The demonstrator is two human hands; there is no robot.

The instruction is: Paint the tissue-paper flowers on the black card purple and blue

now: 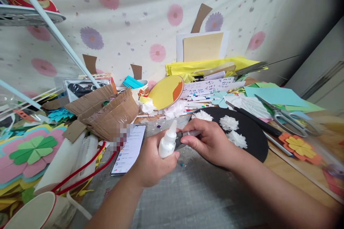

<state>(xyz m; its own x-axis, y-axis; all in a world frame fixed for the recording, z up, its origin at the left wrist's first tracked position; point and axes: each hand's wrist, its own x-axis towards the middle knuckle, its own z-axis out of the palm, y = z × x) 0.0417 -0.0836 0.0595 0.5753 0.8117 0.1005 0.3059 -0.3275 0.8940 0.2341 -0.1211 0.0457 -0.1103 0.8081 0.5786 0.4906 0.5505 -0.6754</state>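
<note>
1. Grip first: your left hand [152, 162] is wrapped closed around the body of a white glue bottle [167, 144]. The nozzle points up and slightly away, which likely keeps glue from running out.
2. Your right hand [211, 142] is curled shut on a slim grey tool [189, 135]; what kind it is cannot be told. Its end meets the bottle's side, and your hands sit almost touching, probably to steady each other.
3. Both hands hover above the grey cutting mat [193, 193] at the bench's near edge, about midway along it.
4. Just beyond your right hand lies a black round card [255, 143] carrying white paper flowers [228, 122], close enough to be within easy reach.
5. A phone [130, 149] lies screen up just left of your left hand, angled toward you, seemingly so you can read it.
6. Scissors [285, 115] rest on coloured paper toward the right edge. A torn cardboard box [107, 111] sits toward the far left, and a mug [32, 213] stands at the near left corner.
</note>
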